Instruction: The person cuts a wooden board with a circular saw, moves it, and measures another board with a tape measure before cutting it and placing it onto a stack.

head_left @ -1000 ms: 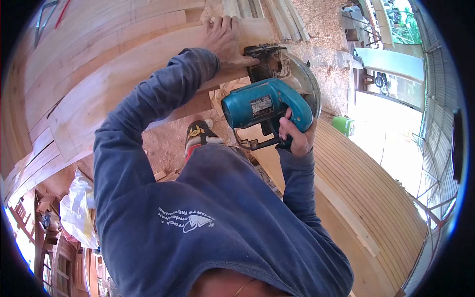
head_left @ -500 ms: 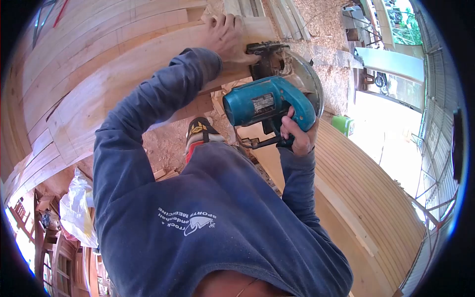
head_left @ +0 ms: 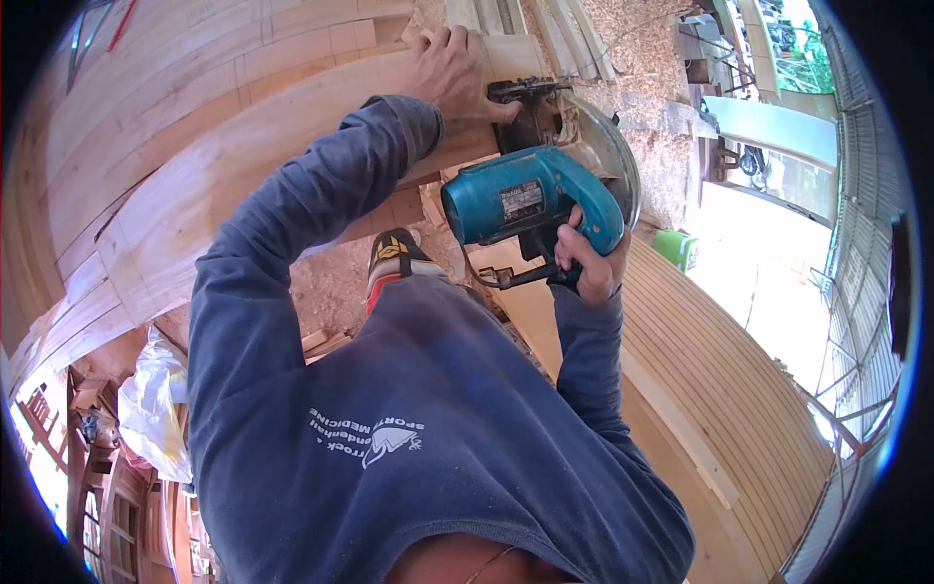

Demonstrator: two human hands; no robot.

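A teal circular saw point(head_left: 501, 200) rests at the end of a wooden board point(head_left: 508, 56), its motor housing towards my body. My right hand point(head_left: 592, 261) is wrapped round the saw's rear handle. On top of the board lies my left hand point(head_left: 449, 76), fingers spread and slightly bent near the far edge. Its thumb stretches out to the saw's dark base plate point(head_left: 525, 122) and appears to touch it. The blade's cutting edge is hidden by the guard point(head_left: 608, 161) and the saw body.
Wide planks point(head_left: 224, 107) lie side by side on the left. Long strips point(head_left: 569, 39) sit beyond the board, with wood shavings point(head_left: 647, 68) over the ground. A grooved panel point(head_left: 730, 360) is at right, near a green container point(head_left: 674, 248). My shoe point(head_left: 394, 255) is below the board.
The view has shifted slightly. The saw and both hands keep almost the same place on the board, with no clear change of grip.
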